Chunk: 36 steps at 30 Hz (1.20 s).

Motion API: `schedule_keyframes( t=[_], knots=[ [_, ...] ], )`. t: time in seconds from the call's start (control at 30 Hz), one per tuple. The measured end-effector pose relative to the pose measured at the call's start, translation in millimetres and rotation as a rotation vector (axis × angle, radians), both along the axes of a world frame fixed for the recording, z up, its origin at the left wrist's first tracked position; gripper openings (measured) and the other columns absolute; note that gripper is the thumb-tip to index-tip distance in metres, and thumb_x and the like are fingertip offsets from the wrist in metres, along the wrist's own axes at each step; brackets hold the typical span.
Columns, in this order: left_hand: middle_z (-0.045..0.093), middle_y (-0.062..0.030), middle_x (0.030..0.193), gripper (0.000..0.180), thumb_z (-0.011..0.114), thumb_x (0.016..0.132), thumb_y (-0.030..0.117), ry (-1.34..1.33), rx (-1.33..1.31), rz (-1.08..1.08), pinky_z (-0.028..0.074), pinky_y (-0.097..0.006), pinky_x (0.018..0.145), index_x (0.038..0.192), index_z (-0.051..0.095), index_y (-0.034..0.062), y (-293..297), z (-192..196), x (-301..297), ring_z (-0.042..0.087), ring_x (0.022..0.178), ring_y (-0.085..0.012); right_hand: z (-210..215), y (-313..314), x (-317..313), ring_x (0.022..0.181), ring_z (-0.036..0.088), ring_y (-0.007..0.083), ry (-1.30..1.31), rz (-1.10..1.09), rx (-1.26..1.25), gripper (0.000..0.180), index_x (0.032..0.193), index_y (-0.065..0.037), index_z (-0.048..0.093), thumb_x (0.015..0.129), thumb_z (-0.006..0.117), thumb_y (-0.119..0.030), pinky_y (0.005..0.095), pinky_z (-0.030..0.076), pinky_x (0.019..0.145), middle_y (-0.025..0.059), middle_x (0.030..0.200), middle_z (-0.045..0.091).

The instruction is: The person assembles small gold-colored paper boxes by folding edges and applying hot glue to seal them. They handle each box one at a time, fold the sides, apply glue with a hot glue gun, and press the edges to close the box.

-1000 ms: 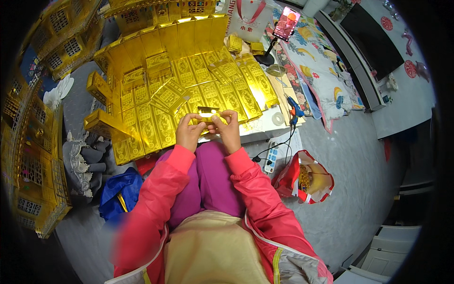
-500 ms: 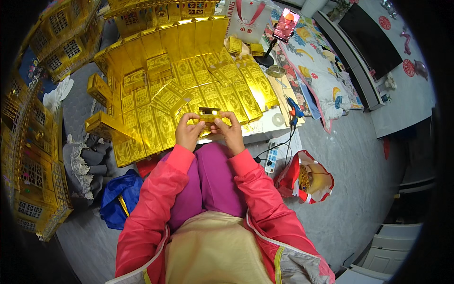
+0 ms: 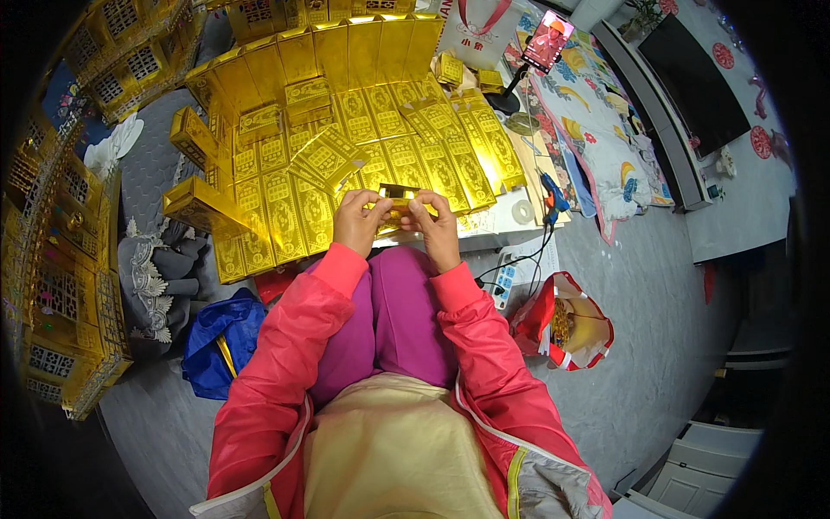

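My left hand [image 3: 357, 221] and my right hand [image 3: 436, 228] hold a small gold foil paper box [image 3: 399, 203] between them, above the near edge of the table. Fingers and thumbs pinch it at its two ends. Its upper side stands open and looks dark inside. Just beyond, embossed gold panels [image 3: 285, 212] lie in rows, with a wall of upright gold panels [image 3: 333, 56] along their far side. A few loose gold sheets [image 3: 324, 160] rest at an angle on the rows.
Gold box-like pieces [image 3: 203, 212] jut out at the left, near gold lattice structures [image 3: 60, 320]. At the right are a blue glue gun [image 3: 553, 195], a tape roll [image 3: 522, 212], a phone [image 3: 548, 41] on a stand, a power strip [image 3: 503, 281] and a red bag [image 3: 562, 333]. A blue bag [image 3: 220, 342] lies left.
The view has shifted a little, so the surroundings sit slightly further right. Both hands keep their pinch on the small gold box, with little visible change.
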<state>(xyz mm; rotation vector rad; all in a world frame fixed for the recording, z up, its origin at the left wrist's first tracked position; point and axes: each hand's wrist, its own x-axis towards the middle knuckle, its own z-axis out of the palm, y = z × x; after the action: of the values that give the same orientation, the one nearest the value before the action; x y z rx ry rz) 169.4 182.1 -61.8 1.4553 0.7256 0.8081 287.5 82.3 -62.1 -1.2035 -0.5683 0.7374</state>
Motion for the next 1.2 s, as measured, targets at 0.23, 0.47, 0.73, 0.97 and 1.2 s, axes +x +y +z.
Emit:
schedule_keyframes(
  t=[0.23, 0.47, 0.73, 0.97, 1.2],
  knots=[
    [0.054, -0.0105, 0.105, 0.015, 0.067, 0.091, 0.008, 0.111, 0.191, 0.021, 0.055, -0.024, 0.059, 0.088, 0.063, -0.0054, 2, 4, 3, 0.067, 0.069, -0.0143, -1, 4, -6, 0.073, 0.063, 0.0132, -0.100, -0.069, -0.001, 0.010, 0.096, 0.000, 0.058, 0.095, 0.062, -0.009, 0.0238, 0.056, 0.065, 0.0085, 0.119, 0.045],
    [0.056, -0.0130, 0.110, 0.018, 0.070, 0.090, 0.012, 0.110, 0.284, 0.104, 0.054, -0.024, 0.057, 0.086, 0.063, -0.0044, -1, 1, 6, 0.068, 0.069, -0.0152, -4, 8, -11, 0.068, 0.060, 0.0119, -0.190, -0.155, 0.017, 0.012, 0.092, 0.000, 0.055, 0.094, 0.063, -0.009, 0.0233, 0.054, 0.060, 0.0101, 0.116, 0.046],
    [0.061, -0.0142, 0.106, 0.022, 0.072, 0.088, 0.014, 0.114, 0.206, 0.116, 0.051, -0.025, 0.052, 0.086, 0.056, -0.0005, -2, 4, 6, 0.068, 0.064, -0.0154, -8, 9, -15, 0.063, 0.058, 0.0120, -0.248, -0.218, -0.031, 0.015, 0.091, -0.002, 0.051, 0.093, 0.063, -0.010, 0.0246, 0.050, 0.054, 0.0112, 0.111, 0.050],
    [0.061, -0.0092, 0.094, 0.024, 0.072, 0.087, 0.017, 0.162, 0.199, 0.157, 0.048, -0.028, 0.056, 0.103, 0.061, 0.0025, 0, -2, 8, 0.061, 0.061, -0.0131, -5, 11, -23, 0.059, 0.054, 0.0097, -0.047, -0.236, 0.035, 0.020, 0.106, -0.003, 0.047, 0.093, 0.062, -0.008, 0.0239, 0.048, 0.052, 0.0087, 0.106, 0.052],
    [0.062, -0.0032, 0.109, 0.025, 0.061, 0.097, 0.020, -0.016, -0.197, -0.064, 0.048, -0.020, 0.055, 0.119, 0.061, 0.0103, 6, -5, 8, 0.061, 0.063, -0.0076, 10, 9, -19, 0.066, 0.057, 0.0072, 0.000, -0.125, -0.022, 0.026, 0.121, -0.003, 0.055, 0.095, 0.056, -0.006, 0.0219, 0.051, 0.055, 0.0038, 0.109, 0.061]
  ],
)
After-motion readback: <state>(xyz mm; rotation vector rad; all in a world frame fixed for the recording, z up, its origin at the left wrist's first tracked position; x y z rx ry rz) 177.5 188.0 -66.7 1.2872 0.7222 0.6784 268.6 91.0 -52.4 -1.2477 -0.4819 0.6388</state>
